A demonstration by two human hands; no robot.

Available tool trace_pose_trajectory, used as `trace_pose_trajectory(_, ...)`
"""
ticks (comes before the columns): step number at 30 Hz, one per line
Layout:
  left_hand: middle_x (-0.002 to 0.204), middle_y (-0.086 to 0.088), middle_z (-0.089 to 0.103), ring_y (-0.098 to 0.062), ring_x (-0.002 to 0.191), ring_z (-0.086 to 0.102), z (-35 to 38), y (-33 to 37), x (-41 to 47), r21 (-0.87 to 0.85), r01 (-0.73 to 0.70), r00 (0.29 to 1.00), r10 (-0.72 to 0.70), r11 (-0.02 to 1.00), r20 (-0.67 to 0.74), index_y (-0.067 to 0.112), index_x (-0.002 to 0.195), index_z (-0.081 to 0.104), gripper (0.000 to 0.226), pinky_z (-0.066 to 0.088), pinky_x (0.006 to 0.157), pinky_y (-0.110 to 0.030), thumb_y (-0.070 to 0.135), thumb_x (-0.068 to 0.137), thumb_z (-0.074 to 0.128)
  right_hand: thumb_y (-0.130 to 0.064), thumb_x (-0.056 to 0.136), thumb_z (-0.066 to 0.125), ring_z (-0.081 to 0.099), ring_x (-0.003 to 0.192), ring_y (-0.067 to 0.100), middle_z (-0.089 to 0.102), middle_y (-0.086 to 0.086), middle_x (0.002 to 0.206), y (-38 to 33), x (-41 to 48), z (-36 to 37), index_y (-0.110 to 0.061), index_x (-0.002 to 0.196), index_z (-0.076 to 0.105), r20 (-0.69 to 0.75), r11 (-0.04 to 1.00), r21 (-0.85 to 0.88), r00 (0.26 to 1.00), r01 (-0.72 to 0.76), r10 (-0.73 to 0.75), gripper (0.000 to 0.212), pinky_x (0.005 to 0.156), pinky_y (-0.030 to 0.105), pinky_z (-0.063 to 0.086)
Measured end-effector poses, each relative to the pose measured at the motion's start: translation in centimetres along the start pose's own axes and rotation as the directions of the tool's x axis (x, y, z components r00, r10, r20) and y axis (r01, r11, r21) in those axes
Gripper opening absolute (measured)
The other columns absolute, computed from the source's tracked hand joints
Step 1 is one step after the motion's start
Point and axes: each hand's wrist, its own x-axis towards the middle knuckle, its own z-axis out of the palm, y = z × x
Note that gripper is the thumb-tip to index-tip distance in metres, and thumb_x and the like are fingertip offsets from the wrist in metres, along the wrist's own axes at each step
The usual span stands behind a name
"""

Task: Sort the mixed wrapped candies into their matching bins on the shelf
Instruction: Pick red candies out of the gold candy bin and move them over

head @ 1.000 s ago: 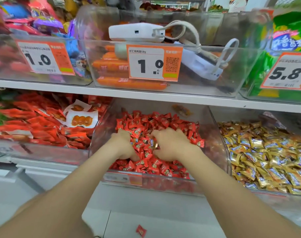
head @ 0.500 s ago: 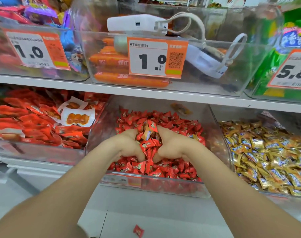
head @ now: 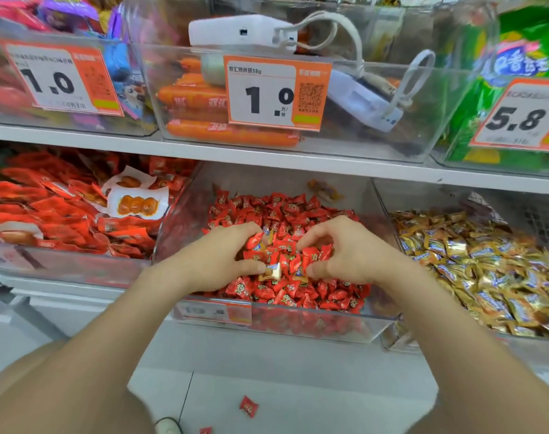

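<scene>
Half a second ago the two hands were pressed knuckle to knuckle, squeezing up a mound. Now they have drawn apart and the mound lies open between them. The left hand (head: 223, 258) is cupped, fingers and thumb curled round a clump of red candies (head: 282, 249). Its thumb tip touches a gold candy (head: 272, 271) that has surfaced just right of it. The right hand (head: 348, 252) curls the same way over the far side of the heap. My read: a stray is now exposed, ready to be pinched out and carried to the gold bin (head: 473, 261) beyond the right hand. The wrappers are glossy, crinkled foil pillows with flat crimped ends. The clear bin (head: 298, 324) under both hands is hard, smooth plastic.
</scene>
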Motion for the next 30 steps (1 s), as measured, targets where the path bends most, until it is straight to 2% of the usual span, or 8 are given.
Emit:
trace_pose_trajectory(5, 0.093, 0.013, 0.069, -0.013, 0.092, 0.059, 0.0, -0.4, 0.0, 0.034, 0.007, 1.0, -0.006, 0.999, -0.03, 0.035, 0.107, 0.068, 0.029, 0.05, 0.083, -0.037, 0.053, 0.088, 0.079, -0.017, 0.087, 0.087, 0.077, 0.063, 0.018, 0.074, 0.002, 0.1, 0.1, -1.2, -0.1, -0.026, 0.095, 0.072, -0.03, 0.998, 0.065, 1.0, 0.0, 0.002, 0.019, 0.059, 0.034, 0.063)
trace_pose_trajectory(10, 0.084, 0.006, 0.066, -0.003, 0.072, 0.055, -0.3, 0.3, -0.2, -0.026, -0.002, 0.995, -0.001, 1.0, -0.1, 0.043, 0.12, 0.056, 0.044, 0.045, 0.069, -0.03, 0.043, 0.085, 0.084, -0.043, 0.092, 0.08, 0.07, 0.071, 0.01, 0.064, -0.007, 0.107, 0.8, -1.1, 0.2, -0.047, 0.11, 0.06, -0.082, 0.997, -0.051, 0.995, 0.054, -0.058, 0.027, 0.072, 0.033, 0.061)
trace_pose_trajectory(14, 0.068, 0.007, 0.055, -0.006, 0.062, 0.048, -0.2, 0.5, -0.2, -0.006, -0.023, 0.99, 0.022, 1.0, -0.14, 0.04, 0.108, 0.062, 0.031, 0.034, 0.058, -0.028, 0.052, 0.086, 0.08, -0.055, 0.096, 0.069, 0.067, 0.066, 0.004, 0.074, -0.01, 0.084, 0.5, -1.0, 0.3, -0.046, 0.12, 0.06, -0.116, 0.99, -0.124, 0.99, 0.065, -0.08, 0.027, 0.075, 0.041, 0.061)
trace_pose_trajectory(18, 0.093, 0.012, 0.069, -0.009, 0.088, 0.057, 0.0, 0.3, -0.2, 0.049, -0.016, 0.995, 0.021, 0.999, -0.101, 0.04, 0.102, 0.065, 0.015, 0.048, 0.084, -0.036, 0.049, 0.093, 0.073, -0.055, 0.101, 0.06, 0.065, 0.113, 0.022, 0.071, -0.007, 0.12, 0.1, -0.9, 0.5, -0.045, 0.141, 0.052, -0.168, 0.911, -0.412, 0.98, 0.03, -0.108, 0.042, 0.091, 0.045, 0.056)
trace_pose_trajectory(20, 0.099, 0.008, 0.072, -0.009, 0.081, 0.063, -0.1, 0.5, -0.2, 0.04, -0.003, 0.995, 0.007, 0.999, -0.099, 0.042, 0.102, 0.063, 0.014, 0.05, 0.084, -0.033, 0.039, 0.094, 0.073, -0.047, 0.1, 0.065, 0.064, 0.12, 0.028, 0.065, -0.004, 0.132, 0.1, -1.0, 0.6, -0.042, 0.145, 0.049, -0.18, 0.872, -0.489, 0.977, 0.016, -0.119, 0.049, 0.09, 0.045, 0.055)
trace_pose_trajectory(25, 0.086, 0.016, 0.074, 0.003, 0.066, 0.062, -0.6, 1.2, -0.5, -0.051, -0.045, 0.991, 0.038, 0.998, -0.131, 0.037, 0.104, 0.069, 0.027, 0.045, 0.063, -0.018, 0.016, 0.089, 0.074, -0.043, 0.087, 0.079, 0.064, 0.098, 0.008, 0.065, -0.018, 0.1, -0.4, -1.2, 0.7, -0.036, 0.099, 0.069, -0.198, 0.901, -0.429, 0.966, 0.069, -0.168, 0.017, 0.073, 0.031, 0.049)
trace_pose_trajectory(28, 0.08, 0.015, 0.075, 0.005, 0.072, 0.066, -0.9, 1.3, -0.6, -0.086, -0.055, 0.985, 0.04, 0.995, -0.165, 0.036, 0.099, 0.072, 0.029, 0.044, 0.067, -0.011, 0.01, 0.085, 0.073, -0.052, 0.076, 0.089, 0.064, 0.087, 0.005, 0.069, -0.017, 0.091, -0.7, -1.0, 1.6, -0.034, 0.107, 0.067, -0.046, 0.911, -0.394, 0.987, 0.126, -0.156, 0.042, 0.074, 0.034, 0.056)
trace_pose_trajectory(30, 0.088, 0.012, 0.072, 0.004, 0.073, 0.065, -1.2, 1.2, -0.7, -0.108, -0.043, 0.99, 0.027, 0.993, -0.139, 0.037, 0.099, 0.07, 0.033, 0.047, 0.061, -0.014, 0.005, 0.09, 0.065, -0.041, 0.078, 0.092, 0.063, 0.08, 0.004, 0.071, -0.013, 0.081, -0.5, -0.8, 1.8, -0.033, 0.118, 0.06, -0.001, 0.915, -0.38, 0.989, 0.134, -0.145, 0.052, 0.073, 0.037, 0.057)
